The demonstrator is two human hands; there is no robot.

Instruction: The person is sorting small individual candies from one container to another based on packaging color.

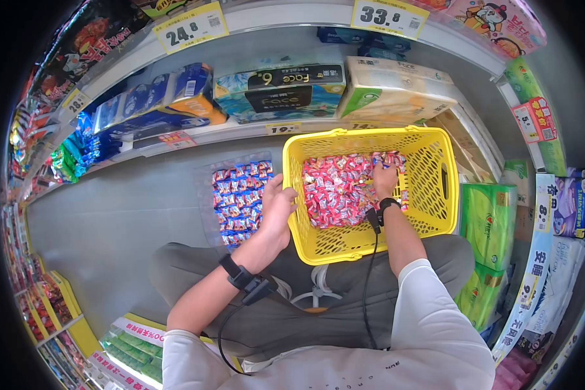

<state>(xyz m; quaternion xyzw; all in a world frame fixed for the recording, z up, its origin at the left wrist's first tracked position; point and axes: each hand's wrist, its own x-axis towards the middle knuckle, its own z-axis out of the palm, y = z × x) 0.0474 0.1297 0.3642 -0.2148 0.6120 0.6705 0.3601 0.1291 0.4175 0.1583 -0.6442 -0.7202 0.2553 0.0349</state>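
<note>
A yellow plastic basket with perforated sides stands in front of me, holding many pink wrapped candies. My right hand reaches down inside it, fingers bent at a few blue and pink wrapped pieces near the far side. Whether those pieces are gripped is too small to tell. My left hand is at the basket's left rim, its fingers curled over the edge. Left of the basket, a clear tray on the floor holds rows of blue and red wrapped candies.
Shelves with tissue packs and price labels run across the back. Green tissue packs stand close at the right of the basket. Snack shelves line the left. My crossed legs lie under the arms.
</note>
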